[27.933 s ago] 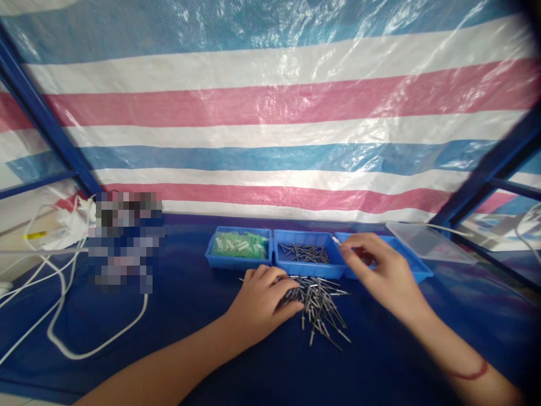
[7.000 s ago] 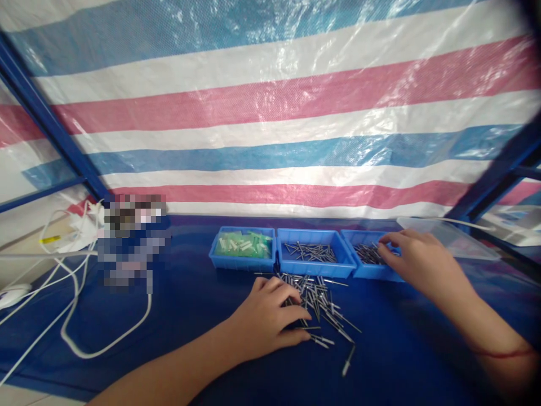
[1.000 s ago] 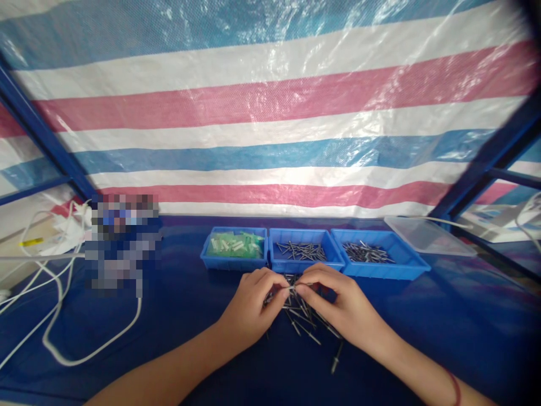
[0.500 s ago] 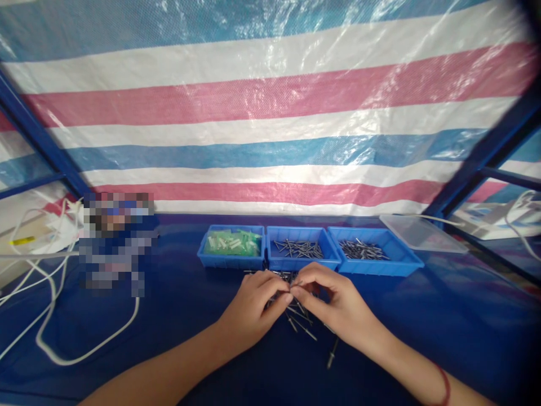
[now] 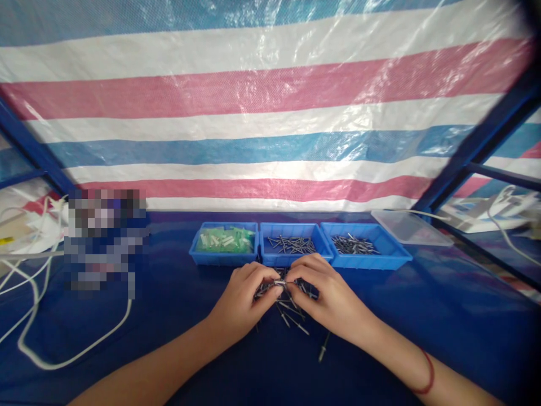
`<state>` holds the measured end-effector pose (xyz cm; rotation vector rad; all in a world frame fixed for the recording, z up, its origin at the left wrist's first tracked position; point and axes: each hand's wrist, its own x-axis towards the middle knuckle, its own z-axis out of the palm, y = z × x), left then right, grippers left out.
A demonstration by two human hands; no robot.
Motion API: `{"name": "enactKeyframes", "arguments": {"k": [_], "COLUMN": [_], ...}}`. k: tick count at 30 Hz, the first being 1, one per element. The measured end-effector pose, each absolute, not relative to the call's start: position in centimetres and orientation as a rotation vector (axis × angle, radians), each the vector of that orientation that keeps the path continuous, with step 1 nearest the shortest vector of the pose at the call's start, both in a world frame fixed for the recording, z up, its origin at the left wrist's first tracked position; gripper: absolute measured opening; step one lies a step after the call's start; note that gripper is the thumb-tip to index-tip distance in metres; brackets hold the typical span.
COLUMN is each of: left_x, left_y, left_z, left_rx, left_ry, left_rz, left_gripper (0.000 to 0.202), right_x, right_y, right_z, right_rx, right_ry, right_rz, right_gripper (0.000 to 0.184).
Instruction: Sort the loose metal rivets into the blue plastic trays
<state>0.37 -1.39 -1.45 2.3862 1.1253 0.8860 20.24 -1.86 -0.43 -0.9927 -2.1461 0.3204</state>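
Note:
Over a loose pile of blind rivets (image 5: 298, 324) on the blue table, my two hands meet at the fingertips. A metal blind rivet (image 5: 279, 282) lies crosswise between them. My left hand (image 5: 245, 296) pinches its left part with thumb and forefinger. At its right end, my right hand (image 5: 325, 293) closes thumb and forefinger on the thin part. My fingers hide much of the pile. One single rivet (image 5: 323, 348) lies apart, below my right hand.
Behind my hands stand a blue bin (image 5: 224, 259) with green packets and white pieces, a middle bin (image 5: 296, 259) of rivets and a right bin (image 5: 372, 261) of rivets. A clear plastic lid (image 5: 412, 228) lies at the right. White cables (image 5: 84, 358) run along the left.
My fingertips have parted slightly, and the rivet between them shows more plainly. The whole view has shifted a little, so the bins and hands appear farther left and higher.

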Motion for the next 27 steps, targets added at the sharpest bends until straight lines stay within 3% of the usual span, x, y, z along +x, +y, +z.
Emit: {"name": "enactKeyframes", "arguments": {"k": [6,17,20,27], "left_x": [0.2,0.2,0.2,2.0], "left_y": [-1.5,-0.9,-0.4,1.0], "left_z": [-1.2,-1.1,-1.0,0.2], "left_rx": [2.427,2.592,2.674,2.963], "left_ry": [1.143,1.029,1.017,0.874], "left_rz": [0.845,0.792,0.748,0.434], "left_gripper": [0.023,0.016,0.018,0.022], "right_x": [23.2,30.6,29.9,25.1], "right_y": [-0.4,3.1,2.4,-0.8], "right_z": [0.6,0.1,0.7,1.7], "right_rx": [-1.120,-1.871,-1.767,-1.147], "right_ry": [-2.037,-1.679,-1.726,-2.393], "right_rz": [0.090,-0.424,-0.375,0.224], "right_gripper": [0.009,0.023,0.022,0.017]}}
